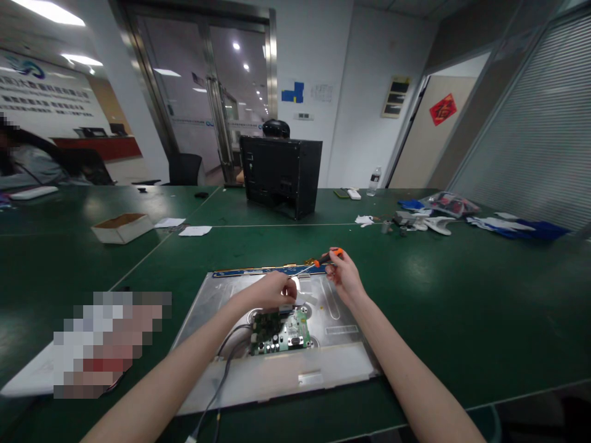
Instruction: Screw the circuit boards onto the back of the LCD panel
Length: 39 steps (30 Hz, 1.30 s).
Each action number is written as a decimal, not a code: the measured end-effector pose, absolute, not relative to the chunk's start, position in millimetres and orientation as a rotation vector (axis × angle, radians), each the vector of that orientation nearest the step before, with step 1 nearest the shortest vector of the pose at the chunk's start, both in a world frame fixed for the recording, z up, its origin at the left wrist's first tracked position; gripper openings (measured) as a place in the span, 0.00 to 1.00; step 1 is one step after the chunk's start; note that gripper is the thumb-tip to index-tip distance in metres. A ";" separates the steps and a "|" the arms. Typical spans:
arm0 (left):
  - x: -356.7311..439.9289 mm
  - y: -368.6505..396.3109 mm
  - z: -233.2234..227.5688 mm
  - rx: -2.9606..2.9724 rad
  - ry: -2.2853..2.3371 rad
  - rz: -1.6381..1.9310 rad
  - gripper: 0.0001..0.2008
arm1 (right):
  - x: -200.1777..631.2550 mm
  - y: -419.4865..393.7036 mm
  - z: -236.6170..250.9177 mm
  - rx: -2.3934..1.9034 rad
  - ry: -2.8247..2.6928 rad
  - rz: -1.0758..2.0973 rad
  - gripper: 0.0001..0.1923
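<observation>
A silver metal display back panel [221,307] lies flat on the green table in front of me. A green circuit board [282,332] is mounted near its middle, with grey cables [226,369] running off toward me. My left hand [272,290] rests on the panel just above the board, fingers curled down around a small part that I cannot make out. My right hand [344,277] holds an orange-handled screwdriver [323,258], its thin shaft slanting left toward my left hand. A blue strip board [258,271] runs along the panel's far edge.
A black monitor housing [281,175] stands upright at mid-table. A shallow cardboard box [122,227] and papers lie at left. Blue-and-white gloves and small parts [438,215] are scattered at right. A person sits at far left [28,163]. A blurred patch [106,344] covers something near my left arm.
</observation>
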State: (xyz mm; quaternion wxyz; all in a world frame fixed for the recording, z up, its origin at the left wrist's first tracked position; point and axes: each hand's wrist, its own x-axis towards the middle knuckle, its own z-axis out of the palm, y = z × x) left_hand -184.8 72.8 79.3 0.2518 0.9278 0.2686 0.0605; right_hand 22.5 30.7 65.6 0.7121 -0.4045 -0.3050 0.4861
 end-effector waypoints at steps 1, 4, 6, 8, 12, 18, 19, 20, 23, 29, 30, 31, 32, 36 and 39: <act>-184.0 70.0 80.1 2.567 0.705 0.149 0.06 | 22.5 30.6 65.9 -0.897 -0.676 1.077 0.22; -182.3 65.2 78.5 2.640 0.649 0.113 0.06 | 23.5 30.0 67.8 -0.895 -0.672 1.071 0.22; -182.2 65.3 75.6 2.664 0.671 0.117 0.05 | 24.9 29.7 69.2 -0.893 -0.668 1.064 0.21; -182.4 66.7 72.8 2.678 0.702 0.128 0.05 | 26.6 29.6 70.4 -0.890 -0.666 1.057 0.21; -182.1 69.6 68.8 2.672 0.730 0.104 0.05 | 28.2 29.6 71.3 -0.889 -0.670 1.057 0.21; -178.9 66.0 68.9 2.686 0.781 0.063 0.06 | 25.8 28.3 72.6 -0.896 -0.685 1.067 0.20; -178.1 64.3 69.2 2.699 0.802 0.056 0.06 | 25.6 28.0 73.0 -0.897 -0.688 1.067 0.20; -177.3 62.7 69.3 2.716 0.824 0.053 0.07 | 25.5 27.8 73.4 -0.898 -0.690 1.066 0.20; -176.1 60.8 69.0 2.760 0.858 0.053 0.07 | 26.1 27.9 74.1 -0.899 -0.701 1.055 0.21; -182.3 73.9 68.2 2.587 0.841 0.009 0.09 | 26.8 29.1 71.6 -0.930 -0.760 1.005 0.20; -183.9 76.3 68.2 2.558 0.839 -0.007 0.10 | 26.9 29.1 71.5 -0.942 -0.775 0.991 0.20; -185.4 78.4 68.2 2.532 0.848 -0.020 0.10 | 27.2 29.0 72.2 -0.955 -0.791 0.971 0.19; -186.7 79.8 68.1 2.506 0.867 -0.028 0.10 | 27.8 28.7 73.7 -0.968 -0.807 0.945 0.18; -189.7 80.4 66.5 2.423 0.926 -0.007 0.11 | 31.2 22.2 89.7 -1.016 -0.911 0.803 0.10; -190.7 79.3 64.3 2.383 0.896 0.035 0.10 | 26.6 12.3 103.8 -1.078 -1.094 0.728 0.07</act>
